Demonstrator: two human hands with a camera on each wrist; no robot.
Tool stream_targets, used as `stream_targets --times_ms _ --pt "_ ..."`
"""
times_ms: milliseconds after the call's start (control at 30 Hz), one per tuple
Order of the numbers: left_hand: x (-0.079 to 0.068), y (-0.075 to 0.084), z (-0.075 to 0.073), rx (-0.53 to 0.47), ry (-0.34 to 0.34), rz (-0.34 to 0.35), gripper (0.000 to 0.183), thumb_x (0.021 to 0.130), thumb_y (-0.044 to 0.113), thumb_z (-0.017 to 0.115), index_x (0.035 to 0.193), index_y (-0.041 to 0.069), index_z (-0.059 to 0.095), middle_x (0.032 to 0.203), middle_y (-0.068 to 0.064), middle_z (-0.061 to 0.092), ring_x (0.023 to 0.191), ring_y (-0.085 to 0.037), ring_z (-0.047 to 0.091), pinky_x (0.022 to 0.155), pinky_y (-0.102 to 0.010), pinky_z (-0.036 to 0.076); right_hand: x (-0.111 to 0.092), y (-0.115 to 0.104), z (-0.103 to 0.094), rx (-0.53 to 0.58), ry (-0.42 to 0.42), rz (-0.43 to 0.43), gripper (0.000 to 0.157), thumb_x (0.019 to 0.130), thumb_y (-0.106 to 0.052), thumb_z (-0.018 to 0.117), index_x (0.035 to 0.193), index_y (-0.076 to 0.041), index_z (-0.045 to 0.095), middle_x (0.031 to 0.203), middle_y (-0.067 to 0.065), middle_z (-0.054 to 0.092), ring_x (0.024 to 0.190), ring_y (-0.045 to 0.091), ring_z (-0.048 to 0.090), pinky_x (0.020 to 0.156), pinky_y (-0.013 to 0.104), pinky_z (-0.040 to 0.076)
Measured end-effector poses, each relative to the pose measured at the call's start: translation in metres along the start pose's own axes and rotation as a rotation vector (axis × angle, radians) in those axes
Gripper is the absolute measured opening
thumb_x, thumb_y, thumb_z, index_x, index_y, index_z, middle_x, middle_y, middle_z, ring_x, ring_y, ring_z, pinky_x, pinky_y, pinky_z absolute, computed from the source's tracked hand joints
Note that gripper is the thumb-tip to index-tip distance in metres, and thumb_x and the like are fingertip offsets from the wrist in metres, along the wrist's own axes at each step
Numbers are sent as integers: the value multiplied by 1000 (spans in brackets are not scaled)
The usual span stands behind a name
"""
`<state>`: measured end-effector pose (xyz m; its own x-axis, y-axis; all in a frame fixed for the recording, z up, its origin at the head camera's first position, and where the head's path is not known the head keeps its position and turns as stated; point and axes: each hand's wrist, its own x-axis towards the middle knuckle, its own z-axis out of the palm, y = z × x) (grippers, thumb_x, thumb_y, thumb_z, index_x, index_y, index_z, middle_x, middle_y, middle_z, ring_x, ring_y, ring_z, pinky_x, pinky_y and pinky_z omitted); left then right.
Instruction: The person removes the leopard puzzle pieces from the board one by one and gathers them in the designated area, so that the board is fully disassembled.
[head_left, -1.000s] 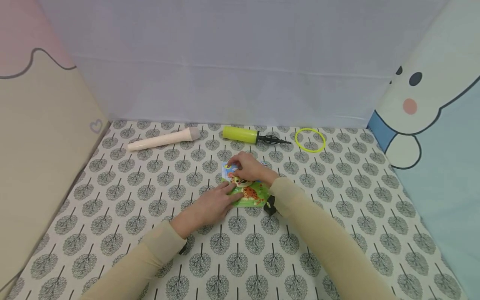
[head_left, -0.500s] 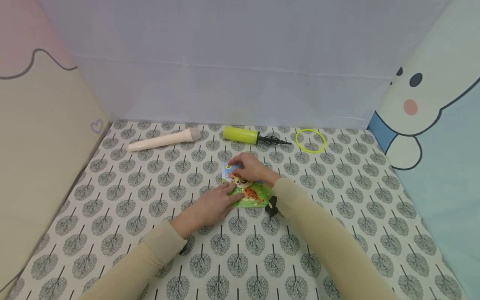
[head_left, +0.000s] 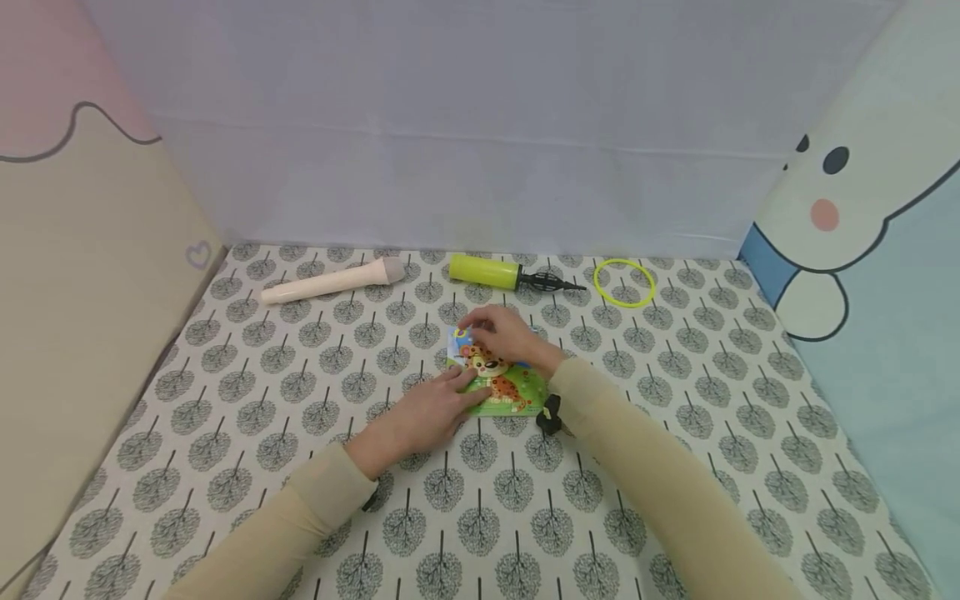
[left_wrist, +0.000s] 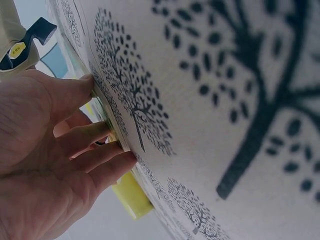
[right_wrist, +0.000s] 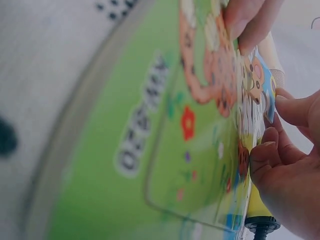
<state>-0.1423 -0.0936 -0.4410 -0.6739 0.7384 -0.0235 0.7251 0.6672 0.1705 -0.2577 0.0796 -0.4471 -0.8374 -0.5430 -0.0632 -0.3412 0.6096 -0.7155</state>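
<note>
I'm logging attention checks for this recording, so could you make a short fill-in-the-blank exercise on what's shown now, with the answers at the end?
1. The left hand touches the picture board, whose lower part is mainly ____.
2. The right hand is nearer the pump than the ____ hand is.
3. In the head view, the pump lies to the ____ of the pale stick.
4. The dark pattern repeated across the cloth shows ____.

Missing words: green; left; right; trees.

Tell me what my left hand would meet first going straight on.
Sliding across the leopard picture, your left hand would probably meet your right hand first, near the wrist, though height is unclear and it might pass underneath.
</note>
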Motion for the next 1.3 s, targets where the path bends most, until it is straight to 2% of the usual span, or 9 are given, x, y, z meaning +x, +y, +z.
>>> stream_targets --times_ms 267,467,667,867,967,1133,1233,1300 --pt "1 0 2 0 12 7 43 97 22 56 139 16 51 143 -18 41 127 -41 41 100 -50 40 -5 5 -8 41 15 18 19 94 -11 60 110 -17 70 104 -3 63 97 12 57 89 32 47" --pt "2 1 2 -33 -7 -13 44 97 22 56 140 16 50 145 -18 39 129 -41 38 102 -51 36 -11 10 -17 108 45 27 19 94 -10 60 110 -13 70 106 -1 66 94 14 60 85 31 49" --pt "1 3 5 -69 -24 -29 46 96 22 57 141 16 49 147 -18 36 131 -41 35 105 -51 33 -22 24 -28 179 6 59 20 95 -10 58 113 -9 68 106 3 65 91 18 61 81 31 51" --pt "0 2 7 -64 -14 -31 47 96 22 58 142 16 48 147 -17 36 132 -40 34 106 -51 30 -37 36 -48 193 15 45 21 96 -6 57 113 -3 68 108 9 65 93 24 60 80 38 51" --pt "-1 0 7 -59 -16 -43 47 96 23 57 142 17 48 147 -16 37 133 -39 34 107 -50 30 -42 43 -58 217 5 79 20 96 -6 56 113 -2 67 108 11 63 95 26 59 82 41 50" --pt "-1 -1 7 -62 -27 -55 47 97 24 56 143 19 47 147 -15 36 133 -38 33 107 -50 29 -50 56 -71 204 -1 159 20 97 -7 56 113 -3 67 109 11 62 92 26 57 73 37 49" --pt "-1 -1 6 -61 -20 -50 47 97 24 55 143 18 47 148 -15 35 133 -39 33 107 -51 28 -55 62 -79 208 13 167 21 97 -5 55 113 -1 67 110 13 62 83 29 54 64 35 46" --pt "0 -1 6 -56 -15 -46 47 98 24 55 143 19 46 148 -15 35 133 -39 32 107 -50 28 -58 65 -84 213 15 184 21 96 -4 55 114 0 66 111 14 61 82 28 53 63 34 45"
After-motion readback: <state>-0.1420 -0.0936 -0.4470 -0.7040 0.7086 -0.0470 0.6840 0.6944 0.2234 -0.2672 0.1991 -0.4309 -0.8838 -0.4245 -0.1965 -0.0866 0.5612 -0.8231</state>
